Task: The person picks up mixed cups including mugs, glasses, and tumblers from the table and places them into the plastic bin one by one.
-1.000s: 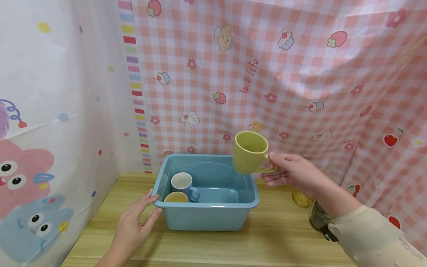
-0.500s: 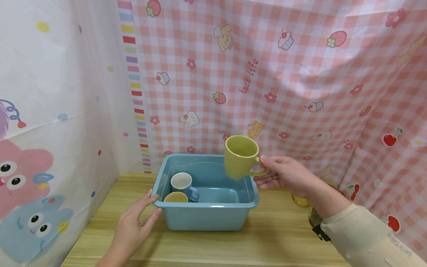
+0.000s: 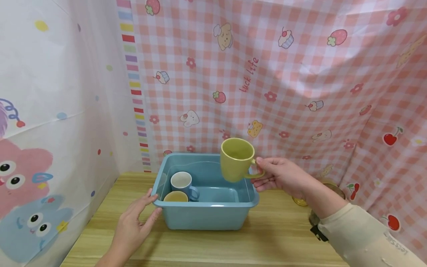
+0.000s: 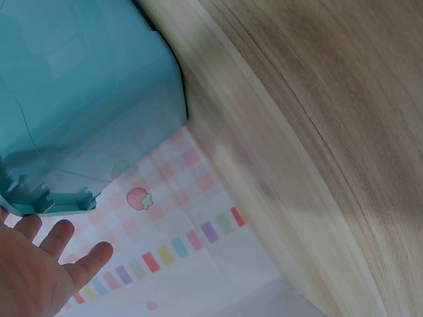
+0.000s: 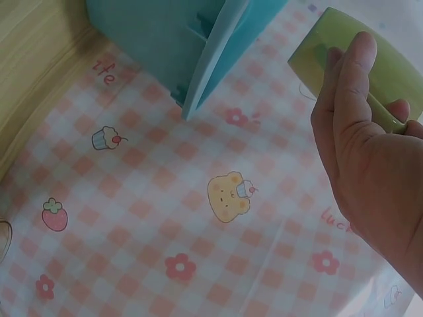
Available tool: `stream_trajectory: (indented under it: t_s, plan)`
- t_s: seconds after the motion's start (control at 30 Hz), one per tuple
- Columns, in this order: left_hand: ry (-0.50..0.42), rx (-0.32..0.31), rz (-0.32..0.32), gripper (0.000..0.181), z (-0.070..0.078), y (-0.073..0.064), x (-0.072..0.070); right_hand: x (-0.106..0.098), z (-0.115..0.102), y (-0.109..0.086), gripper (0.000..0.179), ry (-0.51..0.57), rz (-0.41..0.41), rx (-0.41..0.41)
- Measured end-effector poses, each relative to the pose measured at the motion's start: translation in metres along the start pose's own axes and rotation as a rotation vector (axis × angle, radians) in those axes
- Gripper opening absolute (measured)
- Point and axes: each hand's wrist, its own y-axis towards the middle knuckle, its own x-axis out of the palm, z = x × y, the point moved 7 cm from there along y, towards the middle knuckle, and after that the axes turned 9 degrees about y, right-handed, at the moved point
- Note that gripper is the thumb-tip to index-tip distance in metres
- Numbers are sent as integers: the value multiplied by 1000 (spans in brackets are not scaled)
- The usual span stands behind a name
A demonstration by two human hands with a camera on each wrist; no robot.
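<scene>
My right hand (image 3: 283,176) pinches the handle of a yellow-green mug (image 3: 236,161), which hangs upright over the right part of a blue plastic basin (image 3: 207,217). In the right wrist view the same mug (image 5: 390,72) shows its side, partly behind the fingers. At the basin's left end my left hand (image 3: 133,220) touches the rim with straight, spread fingers; the left wrist view has the fingertips under the rim's edge (image 4: 56,205). Inside the basin, on its left side, stand a blue mug with a white inside (image 3: 181,181) and a mug with a yellow inside (image 3: 176,197), its lower part hidden by the front wall.
A wooden table (image 3: 213,250) carries the basin. Behind my right forearm are an amber glass object (image 3: 300,201) and a dark glass object (image 3: 314,218), both partly hidden. A pink checked cloth (image 3: 283,74) hangs behind, a white printed cloth (image 3: 83,141) at the left.
My right hand has carried the yellow-green mug left and slightly down, farther over the basin. My left hand has stayed at the rim, and the mugs inside have not moved.
</scene>
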Motion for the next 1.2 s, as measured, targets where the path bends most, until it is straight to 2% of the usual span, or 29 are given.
stream_trajectory:
  t_s: [0.3, 0.53, 0.9, 1.2]
  plan:
    - [0, -2, -2, 55, -1, 0, -1, 6, 2, 3, 43, -6, -14, 8]
    - [-2, -17, -30, 52, -4, 0, 1, 10, 6, 5, 42, -10, -30, 15]
    - [-7, -24, -46, 51, -5, 1, 2, 17, 10, 15, 39, -95, -41, 9]
    - [-5, -5, -14, 54, -1, 0, 0, 26, 12, 23, 39, -101, -61, 16]
